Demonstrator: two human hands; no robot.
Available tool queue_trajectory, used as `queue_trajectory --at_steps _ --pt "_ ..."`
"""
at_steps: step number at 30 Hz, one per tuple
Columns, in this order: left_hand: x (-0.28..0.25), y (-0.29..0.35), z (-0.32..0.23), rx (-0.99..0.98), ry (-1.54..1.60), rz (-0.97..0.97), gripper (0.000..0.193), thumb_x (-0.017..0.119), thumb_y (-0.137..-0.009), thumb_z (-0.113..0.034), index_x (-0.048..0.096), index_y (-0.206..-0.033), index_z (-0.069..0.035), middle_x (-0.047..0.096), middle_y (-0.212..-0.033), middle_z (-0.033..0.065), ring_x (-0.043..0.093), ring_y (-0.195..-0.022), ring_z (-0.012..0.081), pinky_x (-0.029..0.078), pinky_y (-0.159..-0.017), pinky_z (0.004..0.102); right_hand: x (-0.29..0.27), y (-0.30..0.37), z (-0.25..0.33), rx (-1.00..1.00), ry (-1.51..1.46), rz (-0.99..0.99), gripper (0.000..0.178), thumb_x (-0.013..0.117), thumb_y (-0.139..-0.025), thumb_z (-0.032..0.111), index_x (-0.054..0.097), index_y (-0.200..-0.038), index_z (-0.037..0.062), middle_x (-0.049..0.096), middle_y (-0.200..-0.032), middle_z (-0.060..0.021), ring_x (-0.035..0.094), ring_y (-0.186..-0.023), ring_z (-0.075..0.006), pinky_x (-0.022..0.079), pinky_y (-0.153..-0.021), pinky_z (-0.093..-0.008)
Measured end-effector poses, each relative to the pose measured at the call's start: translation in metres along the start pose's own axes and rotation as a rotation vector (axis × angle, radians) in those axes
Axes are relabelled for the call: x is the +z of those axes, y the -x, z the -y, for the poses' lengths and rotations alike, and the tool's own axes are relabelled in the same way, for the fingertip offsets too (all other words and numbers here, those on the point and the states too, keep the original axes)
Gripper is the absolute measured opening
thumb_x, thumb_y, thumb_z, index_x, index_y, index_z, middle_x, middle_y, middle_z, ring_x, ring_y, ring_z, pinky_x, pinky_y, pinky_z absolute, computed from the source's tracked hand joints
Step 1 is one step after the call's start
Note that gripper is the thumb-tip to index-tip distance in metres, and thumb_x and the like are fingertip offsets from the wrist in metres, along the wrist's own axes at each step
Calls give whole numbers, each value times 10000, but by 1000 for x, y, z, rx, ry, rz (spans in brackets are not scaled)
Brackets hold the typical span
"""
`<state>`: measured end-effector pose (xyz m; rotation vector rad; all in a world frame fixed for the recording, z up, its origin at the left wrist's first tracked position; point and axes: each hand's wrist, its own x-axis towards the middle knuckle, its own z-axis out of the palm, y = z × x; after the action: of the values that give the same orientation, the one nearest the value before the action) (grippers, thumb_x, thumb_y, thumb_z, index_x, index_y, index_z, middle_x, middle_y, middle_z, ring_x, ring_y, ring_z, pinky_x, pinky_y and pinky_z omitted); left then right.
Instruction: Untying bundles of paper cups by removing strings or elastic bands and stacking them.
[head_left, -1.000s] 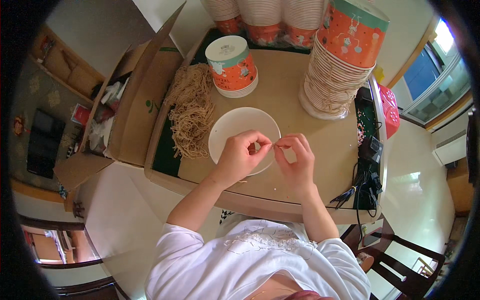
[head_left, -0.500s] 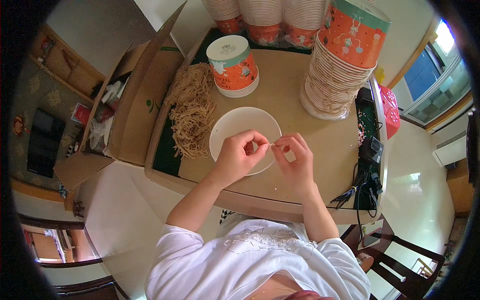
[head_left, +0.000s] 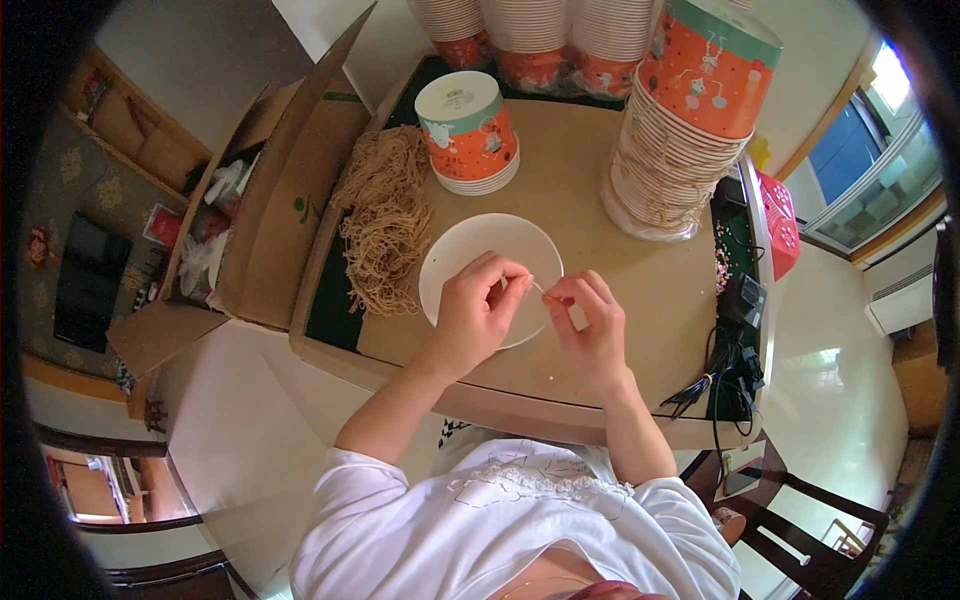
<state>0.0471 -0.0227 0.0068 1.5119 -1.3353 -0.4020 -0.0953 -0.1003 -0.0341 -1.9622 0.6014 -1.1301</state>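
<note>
Head view, strand: a thin pale strand point(head_left: 538, 287) spans the short gap between the two hands, its visible length running rightward and slightly toward the person's body.
Left hand: the left hand point(head_left: 483, 305) holds the strand's left end, thumb and forefinger pinched narrow, over the white bowl point(head_left: 470, 250).
Right hand: the right hand point(head_left: 592, 315) pinches the other end just beside the bowl's right rim; neither hand is clearly nearer the strand.
Bowl: open side up, partly hidden by the left hand.
Twine: a loose tan twine heap point(head_left: 385, 225) lies left of the bowl, its long axis running away from the person.
Paper tubs: an upside-down orange tub stack point(head_left: 467, 135) stands beyond the bowl; a taller stack point(head_left: 690, 130) rises at right, twine around its rims.
Surface: a brown sheet point(head_left: 650, 290) covers most of the table point(head_left: 520, 412), with black cables point(head_left: 735, 370) at the right edge.
Room: an open cardboard box point(head_left: 275, 215) adjoins the left side; a dark wooden chair point(head_left: 815, 545) stands at lower right, on pale floor.
</note>
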Motion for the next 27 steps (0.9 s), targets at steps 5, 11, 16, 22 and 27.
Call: queue_trajectory --at_steps 5,11,16,22,27 --pt "6 3 0 73 -80 -136 33 606 -869 -34 581 -856 -18 558 -725 57 495 -562 129 405 -510 254 -3 -3 5 -67 47 22 100 679 -769 -5 604 -827 27 598 -825 -88 580 -773 -233 478 -684 -329" --pt "6 2 5 -15 -38 -34 47 621 -878 -48 599 -876 -7 578 -733 6 502 -623 48 415 -554 212 -3 -5 12 94 -82 0 120 685 -763 -18 608 -848 16 612 -822 -91 591 -746 -227 481 -673 -326" --pt "1 0 -10 -150 5 74 75 658 -844 -71 633 -880 -11 589 -734 44 478 -549 86 395 -510 239 -3 -4 4 41 -82 -50 119 678 -770 -23 620 -867 14 612 -795 -97 588 -728 -209 485 -658 -311" --pt "-4 4 -14 -25 28 43 58 648 -837 -43 636 -811 8 557 -712 22 476 -554 70 391 -514 229 -4 -6 11 16 -140 -5 117 671 -761 -39 615 -853 8 607 -827 -101 583 -763 -221 481 -662 -308" --pt "-12 9 -33 -9 146 41 39 616 -848 -3 612 -811 8 541 -745 24 506 -590 59 398 -508 216 -7 -5 14 -40 -123 19 119 646 -749 -66 611 -838 5 589 -845 -108 570 -786 -255 472 -683 -323"
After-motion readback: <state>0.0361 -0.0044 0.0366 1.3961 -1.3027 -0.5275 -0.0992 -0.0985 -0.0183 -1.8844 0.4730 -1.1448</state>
